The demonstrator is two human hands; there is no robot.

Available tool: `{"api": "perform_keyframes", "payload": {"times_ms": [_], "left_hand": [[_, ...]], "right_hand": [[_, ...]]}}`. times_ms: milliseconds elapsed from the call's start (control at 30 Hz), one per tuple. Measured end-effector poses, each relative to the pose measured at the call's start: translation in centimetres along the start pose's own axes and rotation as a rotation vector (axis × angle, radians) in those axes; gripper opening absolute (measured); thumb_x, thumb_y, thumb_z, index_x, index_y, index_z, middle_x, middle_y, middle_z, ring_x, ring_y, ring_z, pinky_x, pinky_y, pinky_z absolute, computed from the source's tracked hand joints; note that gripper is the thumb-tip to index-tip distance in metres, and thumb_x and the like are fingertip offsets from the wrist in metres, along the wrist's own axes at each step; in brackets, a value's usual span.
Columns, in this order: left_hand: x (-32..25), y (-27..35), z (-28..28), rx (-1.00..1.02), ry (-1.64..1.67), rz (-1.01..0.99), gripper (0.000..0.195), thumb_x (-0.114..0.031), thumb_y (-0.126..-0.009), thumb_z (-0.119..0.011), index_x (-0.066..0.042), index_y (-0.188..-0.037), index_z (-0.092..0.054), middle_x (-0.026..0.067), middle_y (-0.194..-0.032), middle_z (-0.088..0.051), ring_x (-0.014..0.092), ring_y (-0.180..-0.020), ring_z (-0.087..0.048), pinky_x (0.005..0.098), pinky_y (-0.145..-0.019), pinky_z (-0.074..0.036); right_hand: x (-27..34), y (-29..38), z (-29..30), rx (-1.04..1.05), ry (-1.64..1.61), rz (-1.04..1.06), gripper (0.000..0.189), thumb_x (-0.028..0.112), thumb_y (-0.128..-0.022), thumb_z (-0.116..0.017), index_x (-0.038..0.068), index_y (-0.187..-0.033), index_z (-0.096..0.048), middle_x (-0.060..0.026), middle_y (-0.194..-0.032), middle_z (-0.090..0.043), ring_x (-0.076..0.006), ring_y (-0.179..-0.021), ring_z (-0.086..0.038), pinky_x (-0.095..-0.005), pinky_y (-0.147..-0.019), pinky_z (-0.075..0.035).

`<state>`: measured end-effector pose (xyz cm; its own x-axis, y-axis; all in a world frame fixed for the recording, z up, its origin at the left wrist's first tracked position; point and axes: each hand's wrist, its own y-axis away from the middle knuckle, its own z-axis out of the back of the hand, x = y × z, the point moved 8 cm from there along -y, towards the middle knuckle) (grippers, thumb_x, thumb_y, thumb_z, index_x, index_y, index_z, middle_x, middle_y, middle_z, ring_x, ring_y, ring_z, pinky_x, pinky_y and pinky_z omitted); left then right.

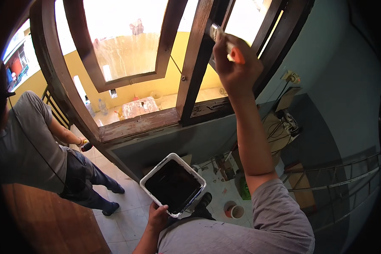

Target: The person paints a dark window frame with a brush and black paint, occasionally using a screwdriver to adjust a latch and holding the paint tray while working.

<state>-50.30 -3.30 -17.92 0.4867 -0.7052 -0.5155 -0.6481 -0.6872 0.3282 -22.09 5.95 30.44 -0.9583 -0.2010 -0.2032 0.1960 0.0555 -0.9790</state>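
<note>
My right hand (pixel 236 63) is raised and holds a paintbrush (pixel 215 31) with an orange-tipped handle. Its bristles are at the upper part of a wooden window post (pixel 193 66), whose right face is dark and left face is worn brown. Low in front of me, my left hand (pixel 158 214) grips the near rim of a square white tub (pixel 145 191) that holds dark paint (pixel 171 185). A brown window sash (pixel 96 71) with streaked glass stands left of the post, above the scraped sill (pixel 139 123).
Another person (pixel 28 139) in a grey shirt stands at the left, holding a small tool. A metal ladder (pixel 333 184) is at the right. A bucket (pixel 236 211) and loose items sit on the tiled floor, below a wall socket (pixel 290 76) with cables.
</note>
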Motion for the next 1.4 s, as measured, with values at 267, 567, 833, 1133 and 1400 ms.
{"api": "perform_keyframes", "payload": {"times_ms": [267, 567, 833, 1133, 1400], "left_hand": [[0.8, -0.8, 0.2, 0.014, 0.008, -0.055, 0.068, -0.007, -0.085, -0.073, 0.008, -0.148, -0.049, 0.0195, -0.142, -0.065, 0.034, -0.130, -0.068, 0.0494, -0.118, -0.052], [1.1, -1.2, 0.4, 0.027, 0.027, 0.018, 0.073, -0.006, -0.086, -0.075, 0.004, -0.152, -0.045, 0.0175, -0.144, -0.063, 0.031, -0.133, -0.065, 0.0453, -0.116, -0.051], [1.3, -1.5, 0.3, 0.042, 0.055, 0.009, 0.073, -0.005, -0.085, -0.076, 0.005, -0.151, -0.047, 0.0163, -0.143, -0.064, 0.030, -0.132, -0.065, 0.0431, -0.117, -0.049], [0.5, -1.2, 0.6, 0.036, 0.030, 0.045, 0.070, -0.003, -0.085, -0.075, 0.005, -0.149, -0.049, 0.0163, -0.141, -0.064, 0.030, -0.130, -0.066, 0.0435, -0.116, -0.051], [1.7, -1.6, 3.4, 0.052, 0.076, 0.130, 0.073, -0.002, -0.085, -0.076, 0.003, -0.151, -0.046, 0.0170, -0.142, -0.064, 0.031, -0.131, -0.065, 0.0448, -0.116, -0.051]], "right_hand": [[2.6, 7.6, 0.0, 0.141, -0.091, -0.187, 0.019, 0.000, -0.089, -0.082, 0.002, -0.102, -0.069, -0.0122, -0.077, -0.068, -0.0252, -0.062, -0.071, -0.0344, -0.056, -0.054], [-0.1, -0.8, 0.9, -0.047, 0.012, 0.082, 0.021, 0.002, -0.092, -0.082, 0.004, -0.108, -0.068, -0.0102, -0.088, -0.076, -0.0244, -0.071, -0.077, -0.0320, -0.061, -0.060], [2.8, 5.2, 0.6, 0.164, 0.008, -0.025, 0.023, -0.002, -0.089, -0.082, 0.003, -0.107, -0.069, -0.0098, -0.079, -0.068, -0.0236, -0.062, -0.069, -0.0354, -0.056, -0.053], [2.1, -0.2, 0.3, 0.108, 0.101, 0.099, 0.022, 0.001, -0.091, -0.084, 0.003, -0.108, -0.070, -0.0102, -0.083, -0.072, -0.0234, -0.067, -0.073, -0.0338, -0.059, -0.057], [4.7, -0.8, -1.3, 0.229, 0.184, 0.071, 0.018, 0.002, -0.093, -0.082, 0.004, -0.106, -0.070, -0.0100, -0.079, -0.070, -0.0258, -0.064, -0.072, -0.0350, -0.055, -0.055]]}}
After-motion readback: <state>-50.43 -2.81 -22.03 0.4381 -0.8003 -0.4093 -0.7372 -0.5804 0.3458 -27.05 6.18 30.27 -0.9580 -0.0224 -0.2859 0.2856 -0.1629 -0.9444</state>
